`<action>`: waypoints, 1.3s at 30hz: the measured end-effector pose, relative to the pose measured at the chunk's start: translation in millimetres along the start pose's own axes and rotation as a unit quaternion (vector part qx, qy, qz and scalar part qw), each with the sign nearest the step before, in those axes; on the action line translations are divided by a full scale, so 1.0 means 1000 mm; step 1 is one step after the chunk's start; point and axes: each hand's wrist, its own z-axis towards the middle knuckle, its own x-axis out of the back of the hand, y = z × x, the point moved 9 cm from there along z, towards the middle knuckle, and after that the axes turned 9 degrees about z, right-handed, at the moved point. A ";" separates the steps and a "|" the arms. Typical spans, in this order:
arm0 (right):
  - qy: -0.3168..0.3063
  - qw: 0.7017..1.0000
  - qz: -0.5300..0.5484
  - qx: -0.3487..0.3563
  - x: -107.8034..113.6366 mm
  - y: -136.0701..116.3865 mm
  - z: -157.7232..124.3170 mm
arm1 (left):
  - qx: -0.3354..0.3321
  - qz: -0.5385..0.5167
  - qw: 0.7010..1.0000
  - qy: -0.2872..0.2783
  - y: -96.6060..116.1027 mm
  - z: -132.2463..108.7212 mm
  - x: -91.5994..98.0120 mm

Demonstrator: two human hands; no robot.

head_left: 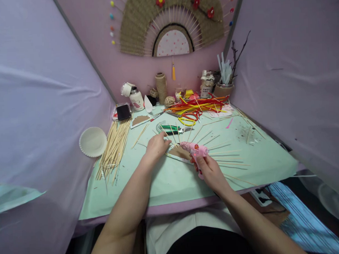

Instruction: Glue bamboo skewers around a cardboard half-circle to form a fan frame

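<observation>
My right hand [211, 170] is wrapped round the grip of a pink hot glue gun [196, 150], whose nozzle points left. Beneath the nozzle lies a half-round piece of brown cardboard [179, 152] with a pale rim. Thin wooden sticks [224, 152] fan out from its curved edge to the back and right. At the cardboard's left end, my left hand [157, 146] has thumb and forefinger closed about a thin wooden stick [167, 134]; the exact contact is partly hidden. Green-handled pliers [169, 130] lie just behind the sticks.
Loose wooden sticks [114, 149] form a pile at the left, beside a white bowl [93, 141]. Further back are scissors [190, 119], red and yellow pipe cleaners [202, 104], a twine spool [161, 88] and a bottle [137, 99]. A woven fan [135, 33] hangs on the wall.
</observation>
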 end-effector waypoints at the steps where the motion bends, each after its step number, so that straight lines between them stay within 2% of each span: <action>1: 0.000 1.000 -0.002 0.003 0.000 0.000 0.000 | -0.001 -0.007 1.000 0.001 -0.002 0.000 0.000; 9: 0.003 1.000 0.007 -0.002 0.000 -0.001 0.000 | -0.034 -0.043 0.998 -0.033 -0.008 0.004 -0.007; 14: 0.004 1.000 0.004 0.002 0.002 -0.002 0.001 | -0.055 -0.043 0.992 -0.107 -0.010 0.001 -0.016; 17: 0.005 1.000 -0.012 0.010 0.003 -0.004 0.001 | -0.082 -0.019 0.988 -0.130 -0.002 -0.006 -0.016; 24: 0.010 1.000 0.006 -0.012 0.004 0.000 0.001 | -0.116 0.131 0.978 -0.113 0.019 -0.014 -0.014; 30: 0.008 1.000 0.018 0.006 -0.003 -0.006 0.009 | -0.115 0.133 0.979 -0.106 0.019 -0.013 -0.017; 33: -0.005 0.999 0.036 0.007 -0.014 -0.009 0.013 | -0.124 0.093 0.982 -0.104 0.013 -0.014 -0.014; 35: -0.007 0.999 0.043 0.007 -0.018 -0.010 0.016 | -0.102 0.051 0.989 -0.097 -0.001 -0.009 -0.006; 37: -0.008 0.999 0.043 0.013 -0.021 -0.011 0.017 | -0.034 0.027 0.996 -0.075 -0.026 0.004 0.008; 39: -0.010 0.999 0.041 0.020 -0.022 -0.011 0.017 | 0.029 0.046 0.997 -0.050 -0.050 0.023 0.021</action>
